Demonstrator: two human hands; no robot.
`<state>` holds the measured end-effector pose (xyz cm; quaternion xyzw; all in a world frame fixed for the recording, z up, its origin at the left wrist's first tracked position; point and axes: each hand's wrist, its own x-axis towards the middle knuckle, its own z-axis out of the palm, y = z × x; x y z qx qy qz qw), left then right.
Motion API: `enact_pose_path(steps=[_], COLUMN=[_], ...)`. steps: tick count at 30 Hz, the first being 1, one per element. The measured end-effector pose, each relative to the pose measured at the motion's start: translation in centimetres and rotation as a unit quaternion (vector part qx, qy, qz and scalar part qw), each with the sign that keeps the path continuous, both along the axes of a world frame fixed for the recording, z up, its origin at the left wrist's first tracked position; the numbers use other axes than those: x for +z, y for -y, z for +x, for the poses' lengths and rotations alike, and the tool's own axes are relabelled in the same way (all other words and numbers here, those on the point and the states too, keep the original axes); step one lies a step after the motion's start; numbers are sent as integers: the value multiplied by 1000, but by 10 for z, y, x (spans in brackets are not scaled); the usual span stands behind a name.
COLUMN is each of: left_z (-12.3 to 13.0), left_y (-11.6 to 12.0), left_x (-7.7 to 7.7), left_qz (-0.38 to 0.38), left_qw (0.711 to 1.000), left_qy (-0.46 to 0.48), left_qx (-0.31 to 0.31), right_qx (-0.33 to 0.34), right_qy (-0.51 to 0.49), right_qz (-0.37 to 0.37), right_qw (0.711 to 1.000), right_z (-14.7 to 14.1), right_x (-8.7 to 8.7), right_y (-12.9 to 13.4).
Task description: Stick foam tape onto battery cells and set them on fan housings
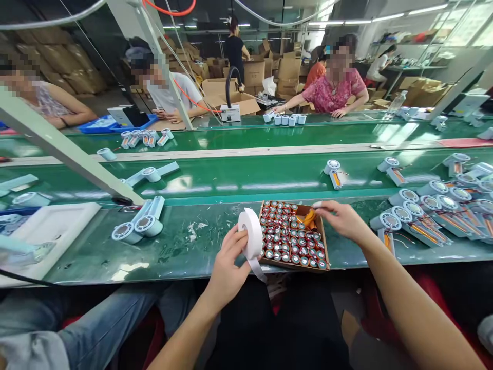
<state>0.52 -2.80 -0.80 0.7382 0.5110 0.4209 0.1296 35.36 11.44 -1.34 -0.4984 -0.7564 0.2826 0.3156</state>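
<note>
My left hand (231, 257) is closed around a roll of white tape (253, 234), with its loose end hanging below. Right beside the roll, on the green bench, sits a shallow cardboard box (326, 246) packed with rows of wired cylindrical battery cells (285, 234). Over the box's far right corner is my right hand (342, 218), thumb and fingers pinched together. Something small and white shows at its fingertips; whether it is held or wrapped on a finger I cannot tell. Just below them, a yellow-orange bundle (309, 218) lies in the box.
Light-blue fan housings (414, 210) with orange cells crowd the bench to the right. Two more housings (148, 225) lie left, near a white foam tray (57, 231) and a slanted metal post (77, 154). Across the green conveyor (239, 174), several people sit working.
</note>
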Motion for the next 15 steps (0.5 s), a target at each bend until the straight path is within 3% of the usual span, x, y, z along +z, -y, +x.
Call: enact_pose_path(steps=[1,3,5,8,10,15], left_z=[1,4,7,12,15,18], left_y=[1,1,-2,-8,-12,-16], left_x=[0,-1,-3,-5,-3,12], left_qz=[-1,-2,2,19,58,168], left_qw=[1000,1000,1000,998,993,960], left_qy=[-2,-8,-20,-56,-89,-205], left_qx=[-2,-10,-19,-32,-46,-89], right_qx=[-70,-154,-148,-86,-55,37], right_qy=[-92,-275,-415,-514,-521,-370], right_qz=[11,-1,-53,-112,-111,-111], right_qw=[993,949,896,846,844,922], right_z=[2,0,-13,-48,-68,-68], right_x=[0,4,10,16,18,34], right_y=[2,9,23,53,75,110])
